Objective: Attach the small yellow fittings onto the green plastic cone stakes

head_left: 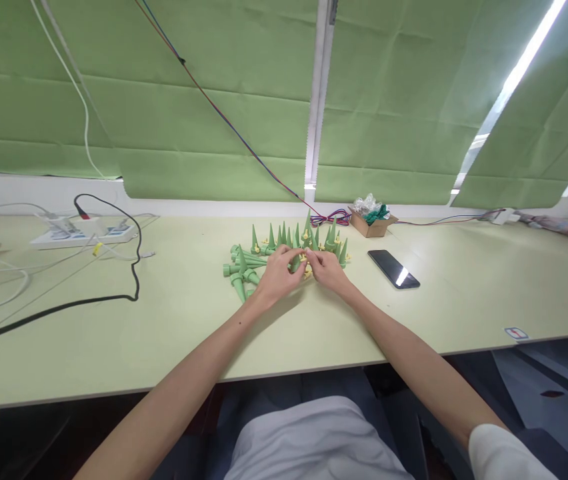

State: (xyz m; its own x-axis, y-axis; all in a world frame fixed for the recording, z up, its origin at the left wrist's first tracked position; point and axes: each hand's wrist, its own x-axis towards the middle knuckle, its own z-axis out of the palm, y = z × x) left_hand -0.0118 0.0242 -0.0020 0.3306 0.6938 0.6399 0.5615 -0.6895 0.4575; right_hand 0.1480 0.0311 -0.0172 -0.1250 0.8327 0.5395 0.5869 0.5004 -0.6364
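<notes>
Green plastic plant watering spikes (334, 235) with small yellow valve pieces stand in a cluster on the table behind my hands. More green spikes (237, 283) lie in a loose pile at the left, next to my left wrist. My left hand (279, 275) is closed around a green watering spike (295, 264), partly covered by the fingers. With its fingertips pinched together, my right hand (327, 269) meets the left at the top of that spike. A bit of yellow shows between the hands, but what the right fingers pinch is too small to make out.
A black phone (394, 269) lies to the right. Behind it stands a small cardboard box (371, 225) holding clear plastic and green material. Coiled wires (333, 217) rest at the back. A power strip (84, 235) and several cables occupy the left side.
</notes>
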